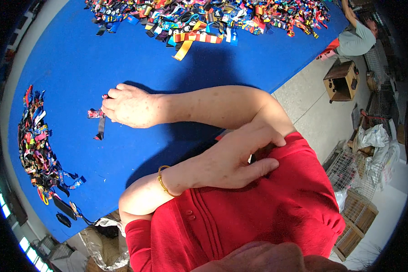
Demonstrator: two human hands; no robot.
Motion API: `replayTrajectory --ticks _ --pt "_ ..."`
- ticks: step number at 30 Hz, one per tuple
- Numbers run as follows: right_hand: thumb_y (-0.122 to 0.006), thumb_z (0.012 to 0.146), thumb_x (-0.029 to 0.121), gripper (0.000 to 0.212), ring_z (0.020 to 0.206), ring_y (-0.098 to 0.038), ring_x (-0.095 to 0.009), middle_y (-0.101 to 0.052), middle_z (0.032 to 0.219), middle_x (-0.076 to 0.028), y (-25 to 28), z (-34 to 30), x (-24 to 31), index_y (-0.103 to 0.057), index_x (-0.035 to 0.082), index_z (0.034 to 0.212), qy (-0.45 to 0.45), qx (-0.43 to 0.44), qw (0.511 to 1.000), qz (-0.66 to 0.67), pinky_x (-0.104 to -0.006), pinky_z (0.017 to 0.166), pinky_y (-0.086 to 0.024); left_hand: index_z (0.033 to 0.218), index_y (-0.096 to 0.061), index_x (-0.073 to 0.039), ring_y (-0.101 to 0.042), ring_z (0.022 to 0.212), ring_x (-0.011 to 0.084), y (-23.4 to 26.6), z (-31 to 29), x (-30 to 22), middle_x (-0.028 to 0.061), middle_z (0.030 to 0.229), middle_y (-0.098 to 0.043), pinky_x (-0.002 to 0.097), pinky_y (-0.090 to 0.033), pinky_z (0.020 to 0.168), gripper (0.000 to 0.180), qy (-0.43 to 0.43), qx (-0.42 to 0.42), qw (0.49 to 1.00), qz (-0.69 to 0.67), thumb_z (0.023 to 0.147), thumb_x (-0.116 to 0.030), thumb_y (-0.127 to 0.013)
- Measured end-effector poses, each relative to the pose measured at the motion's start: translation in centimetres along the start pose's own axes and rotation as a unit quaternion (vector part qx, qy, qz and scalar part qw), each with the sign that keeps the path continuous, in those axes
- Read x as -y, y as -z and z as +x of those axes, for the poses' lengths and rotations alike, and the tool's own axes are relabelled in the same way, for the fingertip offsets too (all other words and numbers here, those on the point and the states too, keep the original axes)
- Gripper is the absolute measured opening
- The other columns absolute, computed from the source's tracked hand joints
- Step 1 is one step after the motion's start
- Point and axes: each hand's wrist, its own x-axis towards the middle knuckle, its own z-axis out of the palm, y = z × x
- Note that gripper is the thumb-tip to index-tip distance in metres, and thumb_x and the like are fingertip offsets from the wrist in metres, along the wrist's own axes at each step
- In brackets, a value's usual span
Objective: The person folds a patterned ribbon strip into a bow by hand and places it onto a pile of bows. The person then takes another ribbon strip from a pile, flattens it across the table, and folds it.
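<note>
My right hand point(133, 106) is stretched over to the left side of the blue table point(122, 54), its fingers closed on a short printed strap point(95, 114). A dark end of that strap lies below the fingers, and the rest is hidden under the hand. My left hand point(233, 156), below a gold bracelet, crosses in front of my red shirt. Its thumb and index finger are spread and reach my right upper arm by the sleeve; the other fingers are largely hidden. Nothing shows held in it.
A wide heap of colourful straps point(204, 20) covers the far edge. Another strap pile point(36, 140) runs along the left, near a black phone-like object point(64, 206). At right are a cardboard box point(341, 81), wire baskets point(356, 170) and a co-worker point(357, 40).
</note>
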Motion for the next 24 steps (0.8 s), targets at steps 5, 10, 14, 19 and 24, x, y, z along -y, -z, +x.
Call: replayTrajectory --ticks 5,10,14,19,24 --pt "-0.059 0.097 0.028 0.031 0.098 -0.056 -0.022 -0.061 0.102 -0.005 0.1 0.0 0.0 -0.064 0.003 0.115 -0.005 -0.009 1.000 0.006 -0.0376 0.085 -0.043 0.113 -0.057 -0.002 -0.059 0.079 0.0194 0.6 -0.5 -0.9 0.0111 0.092 -0.062 0.0328 -0.049 0.071 0.025 0.136 0.147 0.980 0.014 0.099 -0.022 -0.065" --pt "-0.061 0.096 0.027 0.030 0.100 -0.056 -0.023 -0.061 0.103 -0.005 -0.3 0.1 0.3 -0.064 0.004 0.114 0.005 -0.022 1.000 0.022 -0.0380 0.086 -0.044 0.096 -0.061 0.000 -0.064 0.071 0.0215 0.0 -1.5 0.1 0.0135 0.079 -0.067 0.0378 -0.050 0.064 0.034 0.157 0.071 0.985 -0.028 0.099 -0.034 -0.064" --pt "-0.063 0.093 0.026 0.031 0.105 -0.058 -0.025 -0.062 0.111 -0.008 0.1 0.1 0.1 -0.064 0.003 0.115 -0.015 0.001 0.999 0.049 -0.0396 0.091 -0.045 0.095 -0.062 0.000 -0.060 0.074 0.0108 -0.3 -0.6 1.2 0.0045 0.078 -0.065 0.0311 -0.049 0.063 0.028 0.204 -0.007 0.964 -0.172 0.099 -0.028 -0.065" --pt "-0.064 0.092 0.024 0.038 0.111 -0.057 -0.026 -0.061 0.123 -0.010 1.0 0.1 0.0 -0.060 0.003 0.123 -0.028 0.045 0.997 0.058 -0.0402 0.096 -0.044 0.097 -0.059 -0.004 -0.052 0.079 0.0067 -1.1 0.1 1.6 -0.0017 0.083 -0.060 0.0280 -0.046 0.069 0.019 0.191 -0.012 0.972 -0.135 0.100 -0.021 -0.064" --pt "-0.061 0.096 0.023 0.036 0.112 -0.055 -0.027 -0.060 0.128 -0.009 1.2 -0.1 -0.3 -0.059 0.005 0.127 -0.029 0.039 0.997 0.051 -0.0406 0.096 -0.044 0.095 -0.059 -0.001 -0.065 0.076 0.0291 -0.8 1.1 3.3 0.0154 0.084 -0.065 0.0410 -0.051 0.067 0.016 0.153 -0.150 0.963 0.161 0.095 -0.016 -0.064"
